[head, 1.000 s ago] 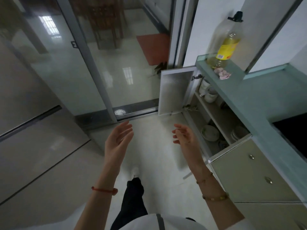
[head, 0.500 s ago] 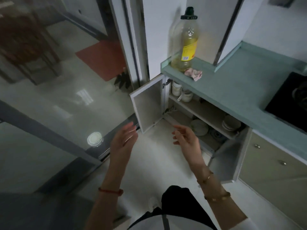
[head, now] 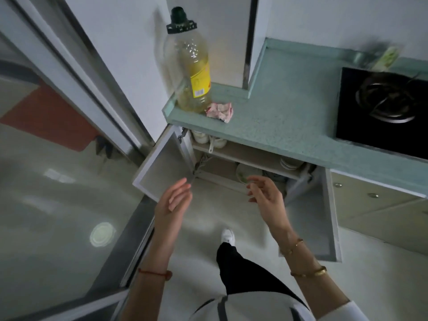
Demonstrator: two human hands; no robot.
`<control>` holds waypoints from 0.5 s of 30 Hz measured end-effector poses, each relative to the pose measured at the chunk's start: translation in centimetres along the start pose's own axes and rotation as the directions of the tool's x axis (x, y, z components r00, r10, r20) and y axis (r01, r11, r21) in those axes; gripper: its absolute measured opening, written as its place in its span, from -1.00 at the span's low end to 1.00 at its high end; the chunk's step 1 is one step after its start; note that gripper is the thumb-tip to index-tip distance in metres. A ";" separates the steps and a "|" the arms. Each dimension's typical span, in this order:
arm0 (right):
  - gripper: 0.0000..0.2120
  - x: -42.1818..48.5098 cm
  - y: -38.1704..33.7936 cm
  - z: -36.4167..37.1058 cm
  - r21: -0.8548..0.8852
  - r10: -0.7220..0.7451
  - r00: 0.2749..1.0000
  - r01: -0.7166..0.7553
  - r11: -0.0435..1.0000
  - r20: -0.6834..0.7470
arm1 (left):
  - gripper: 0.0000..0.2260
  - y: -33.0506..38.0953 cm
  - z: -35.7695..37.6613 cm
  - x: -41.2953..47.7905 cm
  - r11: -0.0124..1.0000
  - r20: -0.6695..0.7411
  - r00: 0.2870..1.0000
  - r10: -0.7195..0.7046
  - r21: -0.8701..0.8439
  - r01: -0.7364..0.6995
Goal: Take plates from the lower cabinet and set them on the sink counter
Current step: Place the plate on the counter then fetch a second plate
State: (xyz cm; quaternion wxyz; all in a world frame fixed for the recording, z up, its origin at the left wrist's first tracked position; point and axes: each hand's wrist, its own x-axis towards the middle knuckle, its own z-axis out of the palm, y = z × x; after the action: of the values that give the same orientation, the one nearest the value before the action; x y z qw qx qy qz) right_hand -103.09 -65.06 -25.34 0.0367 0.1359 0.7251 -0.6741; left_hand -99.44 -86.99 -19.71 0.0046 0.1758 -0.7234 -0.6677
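Pale round plates (head: 288,162) sit stacked on the shelf inside the open lower cabinet (head: 245,156), half hidden under the counter (head: 278,117). The left hand (head: 172,202) and right hand (head: 266,196) hover in front, fingers loosely spread, holding nothing.

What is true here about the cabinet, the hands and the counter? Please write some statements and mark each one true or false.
1. Both doors of the lower cabinet stand open. True.
2. Both hands hold plates. False: the left hand and the right hand are empty.
3. A bottle stands on the counter beside a crumpled wrapper. True.
4. The plates lie on the counter. False: the plates are inside the cabinet.
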 end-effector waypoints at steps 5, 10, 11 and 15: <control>-0.82 5.7 -0.7 1.5 -0.007 0.030 0.998 -0.030 1.000 -0.057 | -0.68 0.1 0.5 8.0 0.998 0.069 0.998 0.001 0.058 -0.005; -0.83 9.3 -0.5 2.3 0.013 0.061 0.987 -0.060 0.998 -0.147 | -0.69 -0.2 1.4 14.3 0.994 0.180 0.984 -0.016 0.106 -0.003; -0.83 9.9 -0.2 2.5 0.019 0.067 0.984 -0.065 0.998 -0.166 | -0.68 -0.4 1.7 15.4 0.994 0.205 0.979 -0.017 0.110 -0.006; -0.84 11.8 1.5 3.2 0.067 0.105 0.959 -0.091 0.994 -0.265 | -0.68 -1.8 2.9 19.3 0.993 0.318 0.948 -0.016 0.117 -0.022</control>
State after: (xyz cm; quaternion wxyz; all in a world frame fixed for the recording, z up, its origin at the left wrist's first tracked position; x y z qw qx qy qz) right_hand -114.41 -66.36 -29.89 -0.0320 0.2624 0.6973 -0.6663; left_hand -117.83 -89.27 -26.15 -0.1218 0.0645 -0.7533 -0.6430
